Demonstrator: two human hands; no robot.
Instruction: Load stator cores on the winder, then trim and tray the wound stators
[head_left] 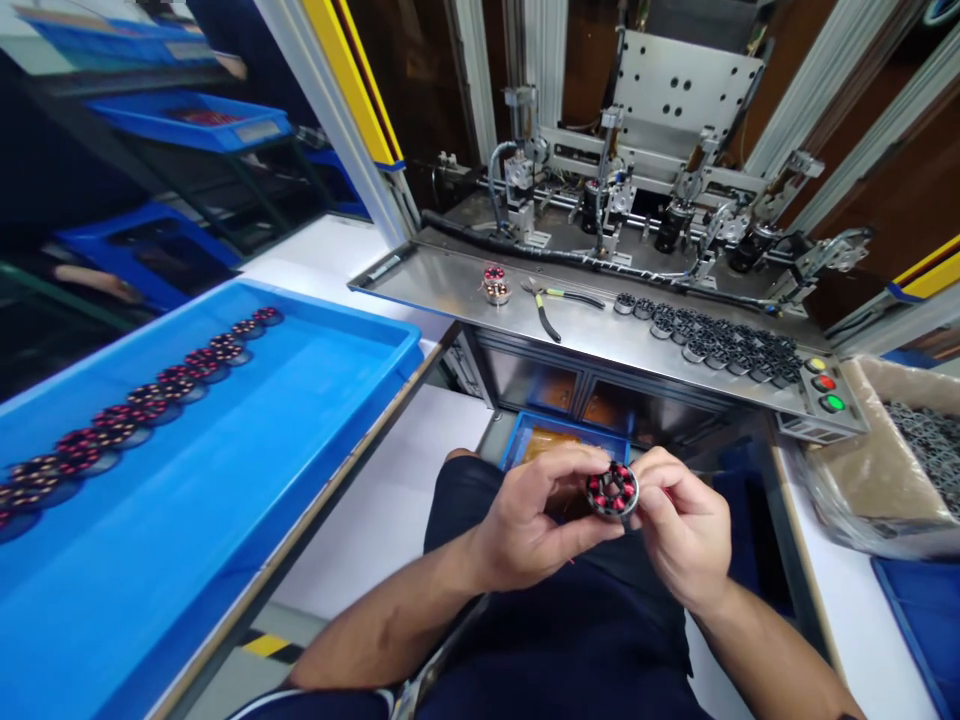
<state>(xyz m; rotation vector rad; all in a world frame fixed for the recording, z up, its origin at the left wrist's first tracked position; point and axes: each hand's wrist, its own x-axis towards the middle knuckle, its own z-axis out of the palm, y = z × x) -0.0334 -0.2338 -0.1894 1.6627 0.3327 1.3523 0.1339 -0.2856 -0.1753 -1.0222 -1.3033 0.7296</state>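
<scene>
Over my lap, my left hand (pixel 536 510) grips a round motor stator (pixel 613 490) with red windings, thumb below and fingers above its rim. At the stator's right edge, my right hand (pixel 686 520) is closed in a pinch. Something thin and red shows beside those fingertips, but what they pinch is mostly hidden. Two stacked wound stators, one red (pixel 494 273) above one copper-coloured (pixel 496 292), stand on the metal ledge (pixel 435 280) ahead. Beside them lie cutting pliers (pixel 551 305) with yellow-and-black handles.
Several dark unwound cores (pixel 720 340) crowd the ledge's right side, near a button box (pixel 825 400). A blue tray (pixel 315 440) at left holds a row of wound stators (pixel 154 400). Machine fixtures (pixel 607 200) stand behind. A lined carton (pixel 862 470) of parts is at right.
</scene>
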